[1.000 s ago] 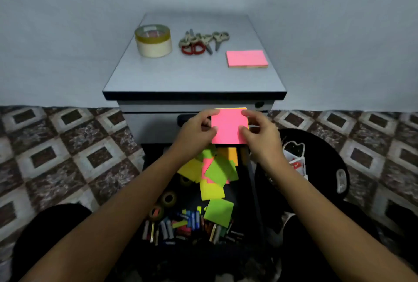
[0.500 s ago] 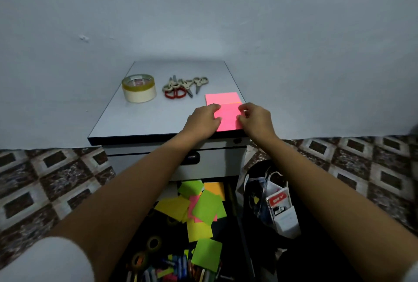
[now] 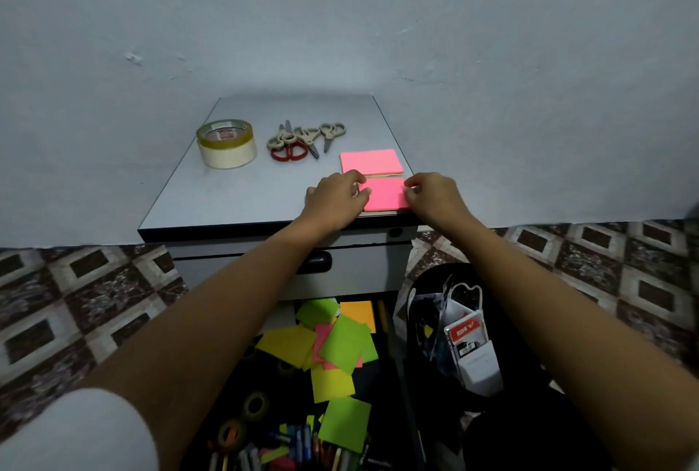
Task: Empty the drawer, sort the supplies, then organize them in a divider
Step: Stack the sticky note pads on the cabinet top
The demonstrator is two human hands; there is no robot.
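Note:
A pink sticky pad [image 3: 386, 193] lies flat near the front right edge of the grey cabinet top [image 3: 234, 198], just in front of a second pink sticky pad [image 3: 370, 161]. My left hand [image 3: 334, 198] holds the near pad's left edge with curled fingers. Its right edge is pinched by my right hand [image 3: 435, 196]. Below, the open drawer [image 3: 393, 357] holds loose green, yellow, orange and pink sticky notes [image 3: 340, 345], small tape rolls [image 3: 255, 404] and several pens [image 3: 295, 448].
A wide tape roll [image 3: 226, 143] and a pile of scissors [image 3: 302, 139] sit at the back of the cabinet top. A closed upper drawer with a black handle [image 3: 319, 262] is above the open one. A black container with packaged items [image 3: 469, 342] stands on the floor, right.
Both hands lifted the pink pad from above the drawer up to the cabinet top and set it down in front of the other pink pad.

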